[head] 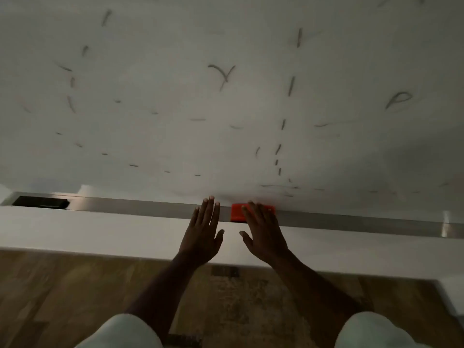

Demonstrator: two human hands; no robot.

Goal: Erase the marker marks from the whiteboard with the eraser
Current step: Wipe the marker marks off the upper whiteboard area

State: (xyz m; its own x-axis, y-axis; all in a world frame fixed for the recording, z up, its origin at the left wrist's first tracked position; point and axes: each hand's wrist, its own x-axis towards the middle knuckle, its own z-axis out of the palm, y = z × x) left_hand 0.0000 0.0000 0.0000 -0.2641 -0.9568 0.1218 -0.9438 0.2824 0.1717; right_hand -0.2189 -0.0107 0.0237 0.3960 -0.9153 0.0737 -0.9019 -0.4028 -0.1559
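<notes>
The whiteboard (175,96) fills the upper part of the view and carries several dark marker strokes, among them a Y-shape (222,74) and a P-shape (399,99). A red eraser (237,213) lies on the metal tray (351,222) along the board's bottom edge. My right hand (263,232) is flat and open, its fingers stretched over the eraser's right part, without gripping it. To the left of the eraser my left hand (203,229) is also open with fingers straight, its tips over the tray.
A black object (41,202) lies at the tray's left end. Below the tray runs a white wall band (88,229), then wooden floor (62,297) with a patterned rug (238,297). My light sleeves show at the bottom edge.
</notes>
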